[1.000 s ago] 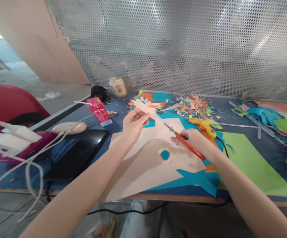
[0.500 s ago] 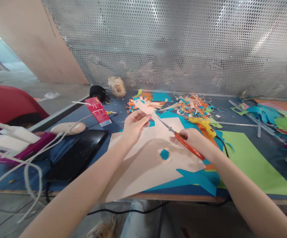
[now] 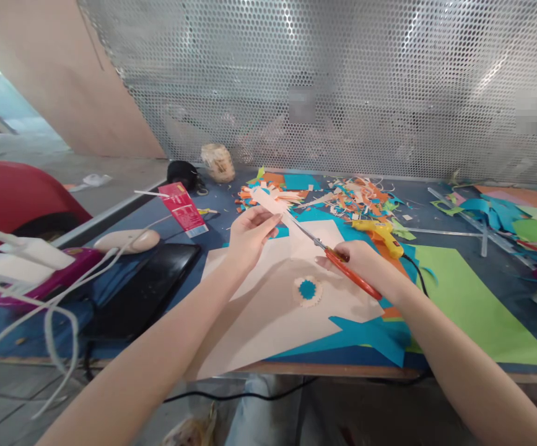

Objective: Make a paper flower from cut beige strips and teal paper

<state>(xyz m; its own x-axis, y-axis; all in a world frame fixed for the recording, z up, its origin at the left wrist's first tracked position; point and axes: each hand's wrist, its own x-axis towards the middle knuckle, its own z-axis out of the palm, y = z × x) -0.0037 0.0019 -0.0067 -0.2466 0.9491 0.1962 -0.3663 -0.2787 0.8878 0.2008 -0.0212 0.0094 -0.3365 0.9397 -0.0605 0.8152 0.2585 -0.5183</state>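
My left hand [image 3: 248,235] pinches a narrow pale peach paper strip [image 3: 268,201] and holds it up above the table. My right hand [image 3: 365,263] is closed round the orange handles of a pair of scissors [image 3: 337,259]. Their metal blades reach toward the strip's edge close to my left fingers. Under both hands lies a big peach paper sheet [image 3: 268,310] with a small round blue and peach paper flower [image 3: 308,290] on it. Blue paper [image 3: 370,334] pokes out from beneath the sheet.
A yellow glue gun [image 3: 382,234] lies behind my right hand, a green sheet [image 3: 467,303] to its right. Coloured paper scraps [image 3: 342,198] are heaped at the back before a perforated metal screen [image 3: 342,80]. On the left are a black tablet [image 3: 152,285], a red packet [image 3: 183,208] and white cables [image 3: 26,291].
The scissors have slid slightly leftward along the strip. Both hands otherwise stay where they were.
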